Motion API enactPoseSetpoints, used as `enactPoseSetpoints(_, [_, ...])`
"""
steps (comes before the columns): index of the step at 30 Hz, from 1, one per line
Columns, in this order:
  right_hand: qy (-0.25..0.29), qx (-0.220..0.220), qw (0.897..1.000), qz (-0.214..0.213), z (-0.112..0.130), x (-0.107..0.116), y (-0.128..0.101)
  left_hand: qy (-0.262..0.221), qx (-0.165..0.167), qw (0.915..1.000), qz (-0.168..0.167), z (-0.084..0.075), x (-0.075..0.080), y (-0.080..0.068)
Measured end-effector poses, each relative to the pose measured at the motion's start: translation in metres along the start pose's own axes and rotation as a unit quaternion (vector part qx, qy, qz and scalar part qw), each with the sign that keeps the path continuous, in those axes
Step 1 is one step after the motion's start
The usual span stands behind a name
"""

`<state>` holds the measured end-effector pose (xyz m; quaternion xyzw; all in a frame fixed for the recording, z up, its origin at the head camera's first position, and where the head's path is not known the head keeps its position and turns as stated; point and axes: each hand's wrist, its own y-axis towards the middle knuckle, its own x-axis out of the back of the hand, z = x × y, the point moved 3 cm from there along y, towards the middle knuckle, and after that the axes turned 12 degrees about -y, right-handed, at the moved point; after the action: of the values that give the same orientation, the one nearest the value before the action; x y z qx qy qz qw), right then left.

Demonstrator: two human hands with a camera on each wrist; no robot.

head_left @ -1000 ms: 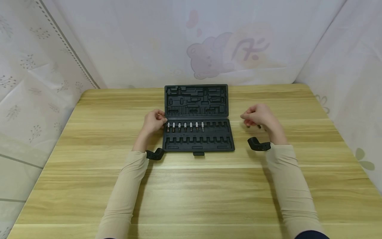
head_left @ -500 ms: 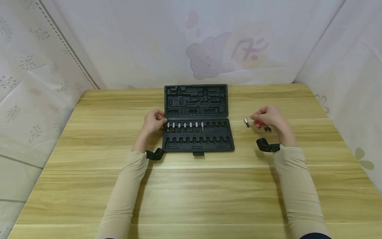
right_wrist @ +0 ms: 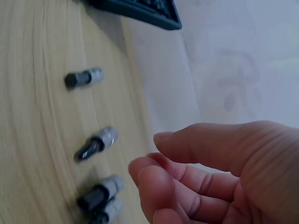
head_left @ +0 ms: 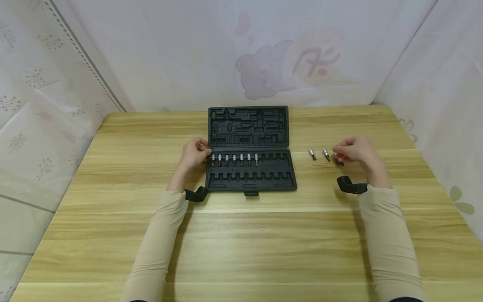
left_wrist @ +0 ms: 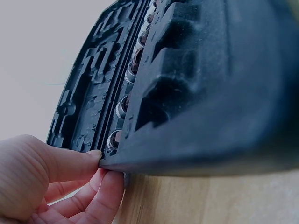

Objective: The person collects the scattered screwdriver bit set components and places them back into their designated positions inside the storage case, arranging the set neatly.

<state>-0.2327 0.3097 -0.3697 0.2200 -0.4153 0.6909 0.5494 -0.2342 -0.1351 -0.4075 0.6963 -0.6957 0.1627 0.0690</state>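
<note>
A black plastic socket case (head_left: 247,170) lies unfolded on the table, with several chrome bit sockets (head_left: 234,159) in the left part of its upper row. At the case's left edge, near the hinge, my left hand (head_left: 194,153) pinches the rim; in the left wrist view the thumb (left_wrist: 77,161) is above and fingers are below. My right hand (head_left: 354,150) hovers right of the case, loosely bent, with a gap between thumb and forefinger and nothing held. Near it lie one bit socket (head_left: 312,154), a pointed bit socket (head_left: 326,155) and a close pair (right_wrist: 100,193) partly under the fingers.
The wooden table (head_left: 241,243) reaches back to a pale printed curtain (head_left: 170,54), and more curtain hangs at both sides. The case's lid (head_left: 247,127) lies folded back behind the tray. A latch (head_left: 251,193) sticks out at the front.
My right hand has moved rightward step by step, away from the case. Two bit sockets it had covered now lie uncovered on the table. My left hand stays on the case.
</note>
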Motion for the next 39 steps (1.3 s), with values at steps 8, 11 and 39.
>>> enactPoseSetpoints(8, [0.010,-0.021,1.000,-0.015,-0.015,0.002,0.001,0.004,0.005,1.0000,-0.003,-0.002,0.000,-0.001])
enactPoseSetpoints(11, [0.004,-0.027,0.999,-0.018,-0.017,0.002,0.001,0.004,0.006,1.0000,-0.005,-0.002,0.000,-0.001])
enactPoseSetpoints(39, [-0.015,-0.085,0.996,-0.012,-0.030,0.000,0.003,0.000,-0.001,1.0000,-0.002,-0.001,-0.001,0.000])
